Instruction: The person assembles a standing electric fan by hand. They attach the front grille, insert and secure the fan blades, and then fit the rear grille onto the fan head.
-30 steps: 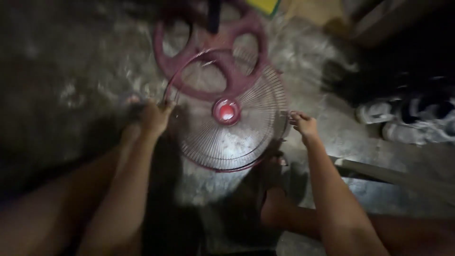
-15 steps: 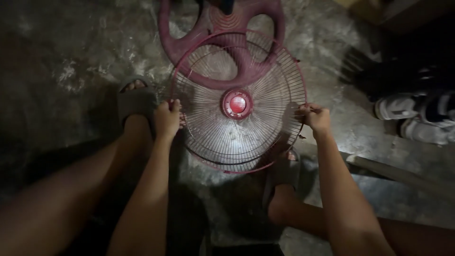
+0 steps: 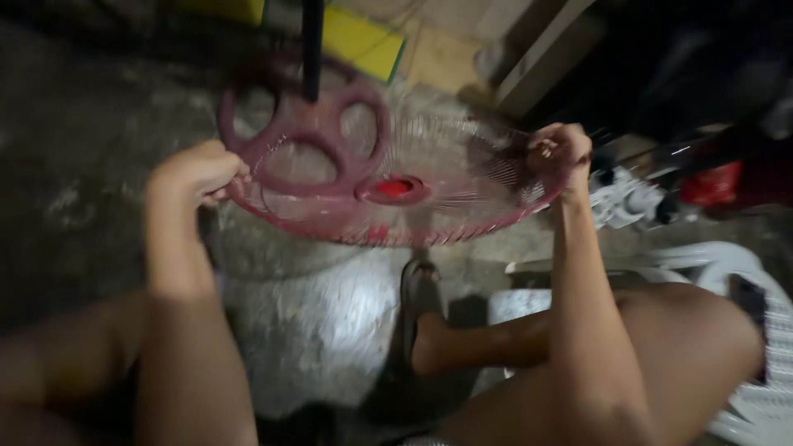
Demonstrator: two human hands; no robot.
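Rough grey concrete floor (image 3: 314, 306) spreads below my fingers, dim and patchy, with bare room straight under them and between my knees. Beyond my fingertips, at the far edge, lie a yellow board (image 3: 359, 40) and a pale plank (image 3: 541, 58) leaning at an angle, and a dark pole (image 3: 312, 45) rises from the round maroon fan base (image 3: 301, 132) with its large cutouts, which sits on the floor just past my left fingers. To the outside of my right fingers the space is crowded: pale shoes (image 3: 624, 198), something red (image 3: 710, 183) and dark clutter, and nearer me a white plastic chair (image 3: 743, 330) by my right thigh. My right foot in a dark slipper (image 3: 417, 301) rests on the floor below the guard's near rim. I hold a round wire fan guard (image 3: 429, 206) up off the floor, tilted almost flat so I see it nearly edge-on; its near rim sags toward me. My left hand (image 3: 198, 169) is clenched on the rim at its left side, and my right hand (image 3: 562, 153) is clenched on the rim at its right side, held a little higher. The guard is maroon at the rim, with fine thin wires running out from a red round hub (image 3: 392, 188) in the middle between my two sets of fingers. Motion blurs the wires.
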